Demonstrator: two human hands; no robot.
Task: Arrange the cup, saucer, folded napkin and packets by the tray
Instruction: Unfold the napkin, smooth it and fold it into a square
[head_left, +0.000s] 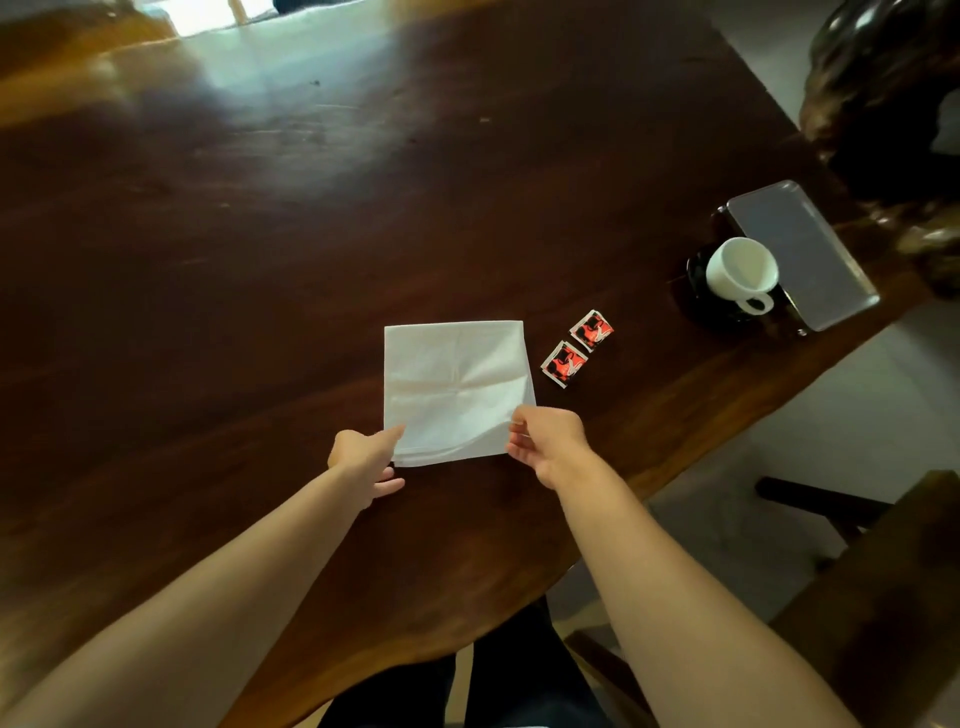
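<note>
Dark wood table (260, 260), napkin under both hands.

Left hand (366, 460) pinching napkin (452, 387) at near left corner; right hand (548, 441) pinching near right corner, edge lifted slightly. Just right of napkin, two red packets (577, 347) side by side, flat on wood. Farther right, white cup (740, 270) on dark saucer (698, 291), touching grey tray (810, 260) near table edge.

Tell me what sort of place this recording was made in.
Probably a home dining room or a café-style seating area. A large dark wooden table holds a white cup on a dark saucer beside a tray, with a napkin and two red packets.
</note>
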